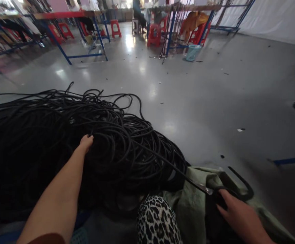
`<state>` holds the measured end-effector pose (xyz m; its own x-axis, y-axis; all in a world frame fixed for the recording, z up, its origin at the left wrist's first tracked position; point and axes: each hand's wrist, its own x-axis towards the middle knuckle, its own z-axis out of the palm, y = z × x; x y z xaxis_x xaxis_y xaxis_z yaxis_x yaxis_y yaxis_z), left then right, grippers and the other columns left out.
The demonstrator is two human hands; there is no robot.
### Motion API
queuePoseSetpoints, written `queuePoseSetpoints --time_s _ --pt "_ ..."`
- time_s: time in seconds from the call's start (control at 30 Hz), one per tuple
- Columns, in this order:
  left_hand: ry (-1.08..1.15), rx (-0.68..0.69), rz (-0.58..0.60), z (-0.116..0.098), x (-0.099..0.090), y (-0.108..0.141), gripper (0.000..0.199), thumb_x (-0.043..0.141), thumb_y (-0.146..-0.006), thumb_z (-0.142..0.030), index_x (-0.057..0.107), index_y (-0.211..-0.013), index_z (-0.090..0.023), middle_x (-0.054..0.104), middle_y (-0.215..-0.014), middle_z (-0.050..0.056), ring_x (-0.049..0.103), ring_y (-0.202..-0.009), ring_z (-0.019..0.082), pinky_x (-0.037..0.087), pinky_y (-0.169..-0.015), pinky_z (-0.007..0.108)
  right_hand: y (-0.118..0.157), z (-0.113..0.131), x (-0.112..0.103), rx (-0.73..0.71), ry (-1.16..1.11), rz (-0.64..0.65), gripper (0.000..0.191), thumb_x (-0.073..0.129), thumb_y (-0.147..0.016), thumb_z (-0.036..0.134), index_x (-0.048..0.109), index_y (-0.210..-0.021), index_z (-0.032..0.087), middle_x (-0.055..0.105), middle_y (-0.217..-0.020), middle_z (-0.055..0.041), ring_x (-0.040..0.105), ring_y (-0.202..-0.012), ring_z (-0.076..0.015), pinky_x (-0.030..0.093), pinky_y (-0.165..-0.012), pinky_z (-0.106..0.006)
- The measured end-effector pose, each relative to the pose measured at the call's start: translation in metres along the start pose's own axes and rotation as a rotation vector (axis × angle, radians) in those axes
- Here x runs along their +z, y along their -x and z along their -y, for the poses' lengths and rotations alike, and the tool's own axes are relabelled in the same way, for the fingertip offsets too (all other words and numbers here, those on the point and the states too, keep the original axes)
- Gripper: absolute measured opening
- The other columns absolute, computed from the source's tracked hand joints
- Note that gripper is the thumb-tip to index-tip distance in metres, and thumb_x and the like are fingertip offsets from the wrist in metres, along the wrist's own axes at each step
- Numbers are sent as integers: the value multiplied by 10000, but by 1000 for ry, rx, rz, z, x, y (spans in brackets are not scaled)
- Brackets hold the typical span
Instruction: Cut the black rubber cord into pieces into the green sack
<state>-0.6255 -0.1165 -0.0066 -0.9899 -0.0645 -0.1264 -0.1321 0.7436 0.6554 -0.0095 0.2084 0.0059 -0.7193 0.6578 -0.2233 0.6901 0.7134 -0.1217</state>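
A large tangled heap of black cord (127, 135) spreads over the floor in front of me. My left hand (86, 143) reaches out over the heap, its fingers closed around a piece of black cord. Low on the right, my right hand (232, 206) grips scissors (206, 189) with dark handles, their metal blades pointing left. One cord stretches from the heap to the scissors. A loose cord end (248, 189) curls up beyond my right hand; whether my fingers also hold that cord, I cannot tell.
Below the right hand lies a green woven sack (194, 210). My knee in leopard print (159, 220) is at the bottom middle. Farther back stand work tables (68, 15) with blue legs, red stools (154, 35), seated people and a light blue basket (192, 53). Small scraps dot the grey floor (200, 101).
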Motion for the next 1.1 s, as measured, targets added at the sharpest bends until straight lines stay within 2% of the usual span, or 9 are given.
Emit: queuePoseSetpoints --time_s 0.07,0.2,0.37,0.5,0.63,0.73,0.87,0.97,1.1 --pt "26 -55 69 2 3 3 288 584 -758 -210 653 -1014 -97 691 -814 90 665 -675 189 539 -734 347 -19 1 -14 -15 54 -43 211 561 -769 328 633 -935 218 728 -913 -76 697 -790 -274 448 -597 -291" --pt "240 -133 17 1 -10 28 282 522 -776 -164 654 -1016 -96 629 -714 22 555 -499 84 529 -636 277 -85 11 -50 -12 66 -117 230 558 -802 337 624 -943 168 706 -885 -108 673 -790 -266 425 -607 -279" --pt "617 -176 1 1 -49 99 380 553 -738 -165 634 -1107 -122 603 -669 -19 566 -525 75 557 -668 273 -141 52 -78 94 -250 -221 332 579 -832 363 599 -1067 129 703 -871 -130 666 -738 -240 427 -608 -274" --pt "620 38 -27 14 -79 191 450 607 -750 -281 625 -1182 -154 691 -815 17 664 -734 135 565 -857 335 -112 94 -75 186 -871 -88 289 631 -794 388 599 -940 141 697 -773 -90 674 -677 -212 489 -605 -283" --pt "313 265 74 40 -92 298 497 650 -767 -439 638 -1193 -182 748 -934 50 695 -923 215 568 -901 381 -56 142 -85 286 -1465 155 398 786 -637 442 581 -816 153 694 -801 -81 698 -721 -223 558 -651 -320" --pt "183 602 175 55 -91 360 314 624 -814 -391 707 -1074 -236 730 -1096 43 675 -1045 215 561 -933 335 -23 183 -105 232 -1694 361 450 838 -582 436 569 -800 148 693 -894 -88 701 -765 -212 571 -710 -332" --pt "135 986 241 56 -98 398 315 576 -867 -244 668 -1164 -288 718 -1124 19 630 -1142 183 525 -996 299 3 239 -112 104 -1659 451 381 842 -614 339 596 -826 139 683 -809 -39 665 -738 -154 533 -667 -245" --pt "119 1077 246 56 -110 410 379 556 -875 -185 624 -1229 -301 704 -1147 22 606 -1176 168 494 -1038 307 16 274 -97 153 -1599 509 307 799 -672 282 568 -814 139 623 -639 9 603 -575 -113 460 -516 -197" --pt "136 1133 404 76 -116 431 390 520 -881 -168 629 -1222 -324 706 -1137 20 636 -1113 154 449 -1091 357 29 298 -89 247 -1781 650 190 663 -768 210 491 -828 158 616 -638 10 612 -508 -112 453 -466 -198"
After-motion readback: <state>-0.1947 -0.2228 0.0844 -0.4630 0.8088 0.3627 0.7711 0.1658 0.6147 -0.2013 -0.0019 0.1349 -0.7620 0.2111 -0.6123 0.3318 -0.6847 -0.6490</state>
